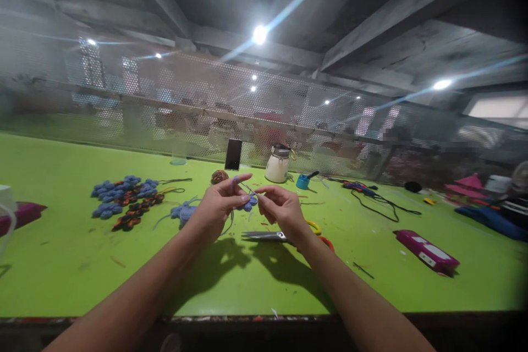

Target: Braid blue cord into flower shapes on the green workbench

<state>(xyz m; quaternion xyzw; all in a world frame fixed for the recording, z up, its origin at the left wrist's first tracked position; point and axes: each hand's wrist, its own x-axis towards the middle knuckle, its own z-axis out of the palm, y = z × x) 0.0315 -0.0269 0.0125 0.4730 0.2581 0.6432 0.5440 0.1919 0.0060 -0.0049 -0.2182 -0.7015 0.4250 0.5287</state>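
My left hand [216, 206] pinches a small blue crochet piece [249, 204] between thumb and fingers, with blue yarn looped over the raised index finger. Closed on a thin metal crochet hook [252, 191], my right hand [282, 210] meets the left at the piece's upper edge. Blue yarn [185, 213] lies on the table just left of my left hand, partly covered by it. Scissors [264, 236] with yellow and orange handles rest beneath my right wrist, which hides part of them.
Blue and dark orange crocheted flowers [124, 192] lie to the left. Behind my hands are a multicolored yarn ball [220, 177], a phone [233, 154], a whitish jar [278, 164] and a blue bottle [303, 181]. Dark cords [371, 193] and a magenta power strip [427, 252] lie right.
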